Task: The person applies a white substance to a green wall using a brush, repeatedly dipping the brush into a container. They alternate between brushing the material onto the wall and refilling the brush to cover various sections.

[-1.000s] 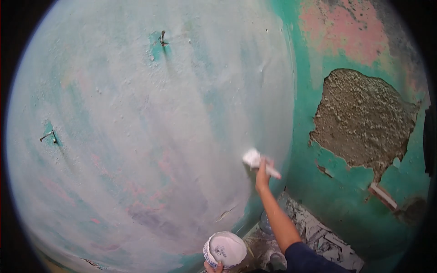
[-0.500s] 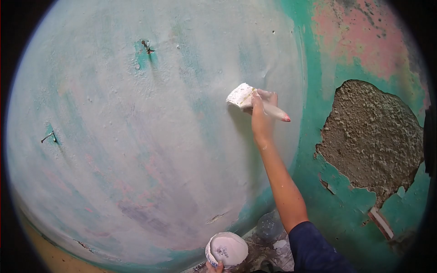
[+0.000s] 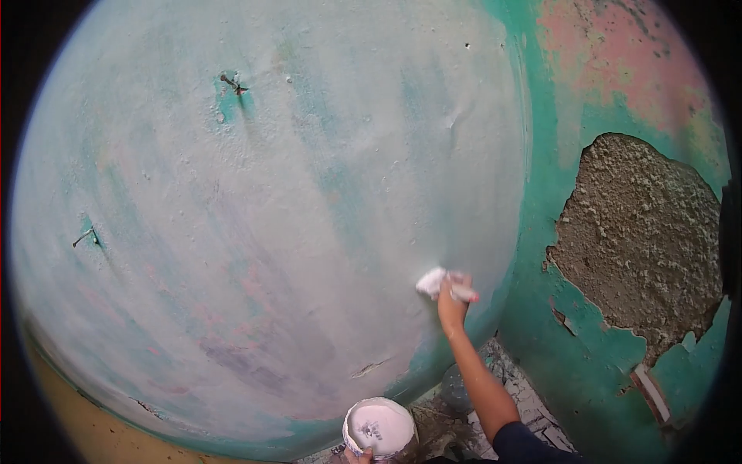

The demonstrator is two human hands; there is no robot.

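Note:
My right hand is closed around the handle of a wide paintbrush, whose bristles are coated white. The brush is at the lower right of a wall streaked with whitish paint over turquoise. Slight blur hides whether the bristles touch the wall. At the bottom edge, my left hand grips the rim of a round tub with white paint inside. Only the thumb and part of that hand show.
Two rusty nails stick out of the painted wall. On the right, a green wall has a big patch of bare rough plaster. Debris covers the floor in the corner, beside a dark rounded container.
My right hand has moved down the wall with the paintbrush, from mid-height to near the lower right. My left hand still holds the tub, and the view has shifted slightly.

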